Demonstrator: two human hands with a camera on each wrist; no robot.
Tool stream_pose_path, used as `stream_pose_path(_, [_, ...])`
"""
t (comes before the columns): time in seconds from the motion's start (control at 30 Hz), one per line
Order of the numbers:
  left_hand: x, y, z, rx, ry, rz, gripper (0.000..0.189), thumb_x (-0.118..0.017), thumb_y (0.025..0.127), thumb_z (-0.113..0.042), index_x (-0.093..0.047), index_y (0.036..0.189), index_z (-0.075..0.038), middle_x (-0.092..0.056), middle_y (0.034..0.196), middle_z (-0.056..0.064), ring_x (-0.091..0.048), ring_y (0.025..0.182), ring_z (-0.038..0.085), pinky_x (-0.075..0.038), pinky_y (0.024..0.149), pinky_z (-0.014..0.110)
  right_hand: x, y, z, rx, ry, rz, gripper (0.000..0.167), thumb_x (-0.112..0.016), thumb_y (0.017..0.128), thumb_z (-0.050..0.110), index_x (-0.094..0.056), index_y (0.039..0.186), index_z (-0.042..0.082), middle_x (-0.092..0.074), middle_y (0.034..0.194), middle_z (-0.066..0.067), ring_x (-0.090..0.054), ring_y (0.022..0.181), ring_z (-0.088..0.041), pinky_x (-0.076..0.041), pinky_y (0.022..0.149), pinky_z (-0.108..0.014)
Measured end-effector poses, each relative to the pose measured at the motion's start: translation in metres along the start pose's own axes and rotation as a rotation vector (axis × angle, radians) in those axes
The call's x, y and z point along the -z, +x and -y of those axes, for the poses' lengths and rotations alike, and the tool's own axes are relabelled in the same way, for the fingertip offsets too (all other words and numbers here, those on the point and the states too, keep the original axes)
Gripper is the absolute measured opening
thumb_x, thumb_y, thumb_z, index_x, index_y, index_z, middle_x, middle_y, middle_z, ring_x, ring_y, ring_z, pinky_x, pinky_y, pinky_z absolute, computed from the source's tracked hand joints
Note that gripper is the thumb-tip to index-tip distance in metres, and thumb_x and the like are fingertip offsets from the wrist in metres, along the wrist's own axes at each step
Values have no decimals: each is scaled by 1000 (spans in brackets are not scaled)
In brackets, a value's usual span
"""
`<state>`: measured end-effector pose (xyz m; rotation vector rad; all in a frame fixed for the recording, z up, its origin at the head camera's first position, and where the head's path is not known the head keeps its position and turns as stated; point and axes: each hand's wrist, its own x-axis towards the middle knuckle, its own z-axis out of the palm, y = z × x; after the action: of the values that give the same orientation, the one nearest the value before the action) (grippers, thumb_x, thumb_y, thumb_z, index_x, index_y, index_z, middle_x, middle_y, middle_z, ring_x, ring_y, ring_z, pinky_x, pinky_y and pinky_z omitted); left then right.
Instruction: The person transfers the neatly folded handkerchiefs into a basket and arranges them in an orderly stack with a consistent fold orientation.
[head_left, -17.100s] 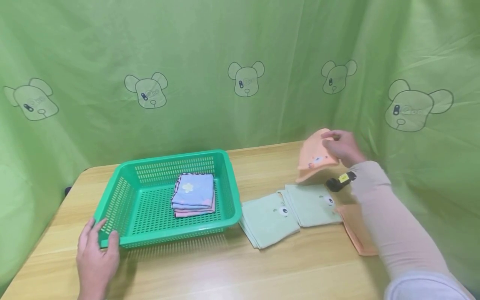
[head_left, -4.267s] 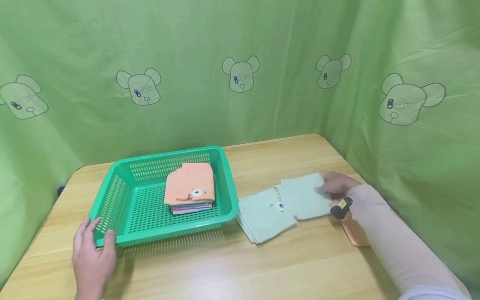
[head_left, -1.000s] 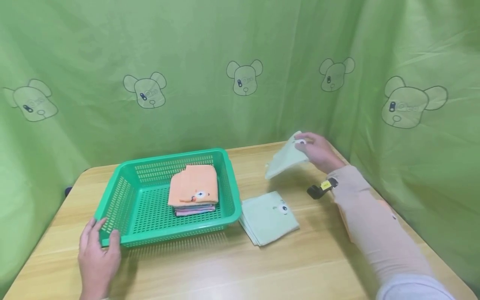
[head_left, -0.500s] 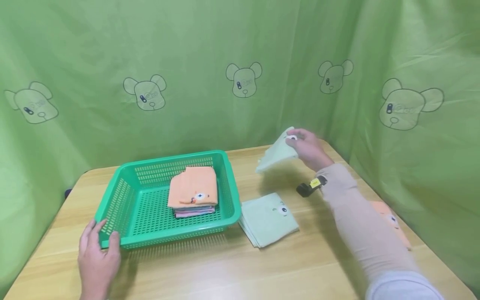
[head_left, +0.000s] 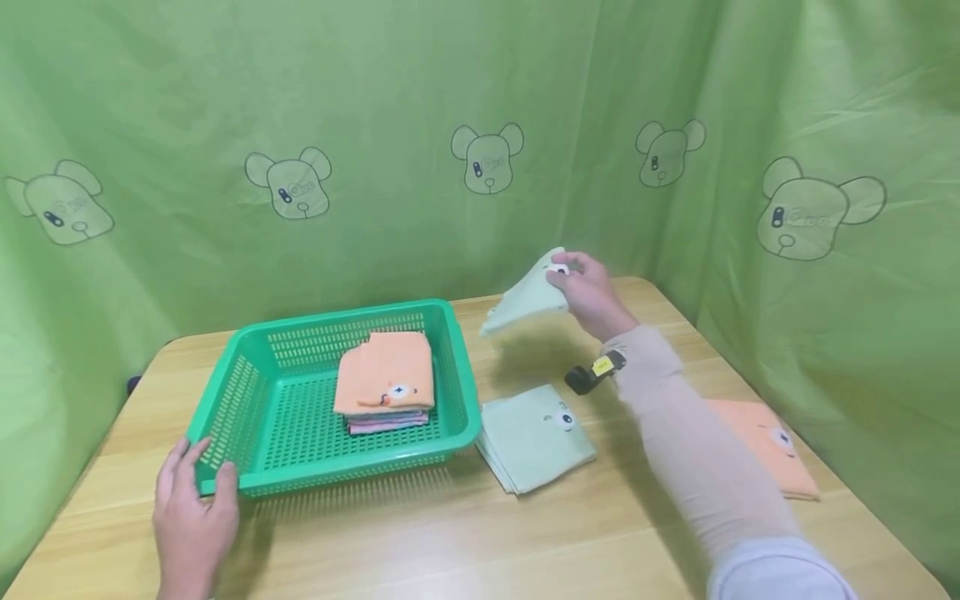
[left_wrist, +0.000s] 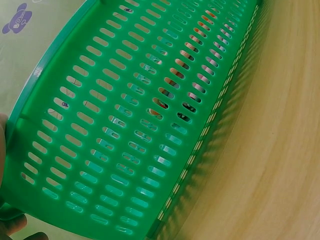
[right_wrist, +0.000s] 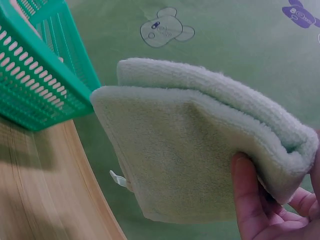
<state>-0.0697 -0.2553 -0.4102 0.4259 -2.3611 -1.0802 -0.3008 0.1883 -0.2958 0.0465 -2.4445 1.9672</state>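
My right hand (head_left: 592,296) pinches a folded pale green towel (head_left: 529,296) by its right end, in the air right of the basket. In the right wrist view the towel (right_wrist: 170,145) shows its thick folded layers and a small loop. My left hand (head_left: 197,521) grips the near left corner of the green plastic basket (head_left: 345,467), thumb and fingers on either side of that corner. Inside the basket's right half, an orange folded towel (head_left: 386,371) lies on top of a stack of pink and blue ones (head_left: 388,422).
Another folded light green towel (head_left: 536,437) lies on the wooden table (head_left: 420,550) just right of the basket. Farther right, partly behind my right forearm, lies an orange folded towel (head_left: 768,446). A green curtain (head_left: 390,108) hangs behind the table.
Earlier, an orange towel went onto the stack and the right hand lifted the green towel off the table. Over the last second it moved left toward the basket. The left hand stayed put.
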Motion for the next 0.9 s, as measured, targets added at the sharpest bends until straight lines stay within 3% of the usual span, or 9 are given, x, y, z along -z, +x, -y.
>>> stream_pose_path(0.2, [0, 1, 0, -5, 4, -6, 47, -49, 98, -17, -42, 141, 3, -24, 155, 21, -21, 139, 48, -12, 108, 71, -16, 0, 9, 22, 73, 17, 42, -54, 98, 8, -42, 138, 3, -52, 111, -9, -44, 62, -5, -39, 50, -15])
stream_pose_path(0.43, [-1, 0, 0, -16, 1, -9, 47, -49, 98, -17, -42, 140, 3, -24, 155, 21, -21, 139, 48, -12, 108, 71, -33, 2, 15, 10, 197, 34, 41, -50, 97, 0, -40, 137, -2, -53, 118, -17, -59, 85, -16, -55, 71, -20])
stream_pose_path(0.9, [0, -1, -1, -14, 1, -9, 47, -49, 98, -17, -42, 140, 3, -24, 155, 21, -21, 139, 48, -11, 108, 70, -58, 0, 24, 21, 250, 66, 40, -50, 96, -3, -41, 135, -2, -50, 130, -23, -58, 106, -27, -55, 86, -29])
